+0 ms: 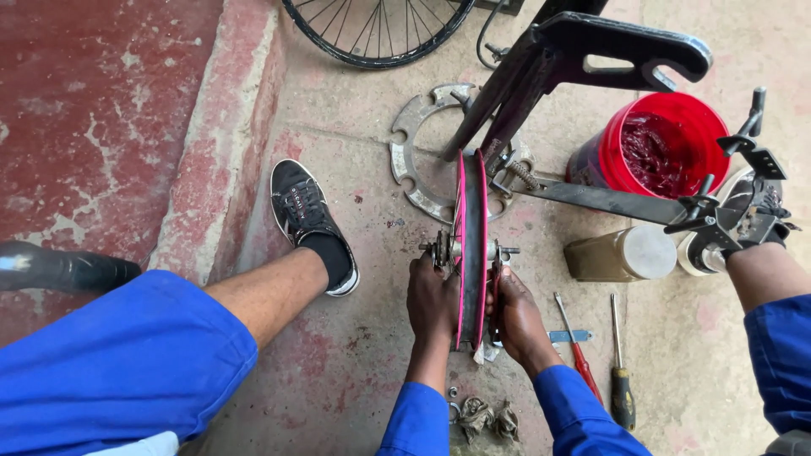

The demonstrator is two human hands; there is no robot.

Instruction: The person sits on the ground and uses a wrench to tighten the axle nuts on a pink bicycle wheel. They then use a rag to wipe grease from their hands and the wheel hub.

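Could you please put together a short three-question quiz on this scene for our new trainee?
1. True or false: both hands grip the small wheel with the pink rim.
2. Which tool lies nearest the right hand? A) red-handled screwdriver B) hammer C) pliers
3. What does the red bucket hold?

Key:
1. True: the left hand and right hand flank the wheel.
2. A, the red-handled screwdriver.
3. The red bucket holds a dark red, grease-like paste.

The pink-rimmed wheel [470,245] hides most fingers of both hands, and the spoked wheel [376,29] is cut off above.
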